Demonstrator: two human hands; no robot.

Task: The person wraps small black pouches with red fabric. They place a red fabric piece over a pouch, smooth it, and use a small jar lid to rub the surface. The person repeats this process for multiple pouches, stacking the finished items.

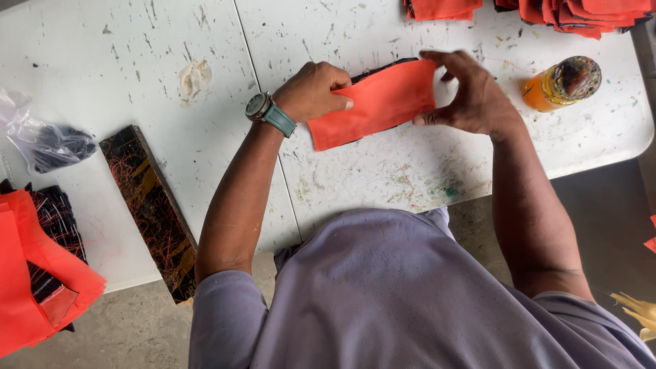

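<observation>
One orange fabric piece (372, 102) lies mid-table with your left hand (311, 92) pressing it closed-fingered and right hand (471, 92) pinching its right edge, finished stacks (581, 14) far right, more pieces (34, 273) waiting near left.

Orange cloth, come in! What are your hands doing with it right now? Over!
Left hand presses orange cloth flat on the white table. Right hand pinches its other end. Dark piece underneath. Orange jar stands clear, to the right.
</observation>
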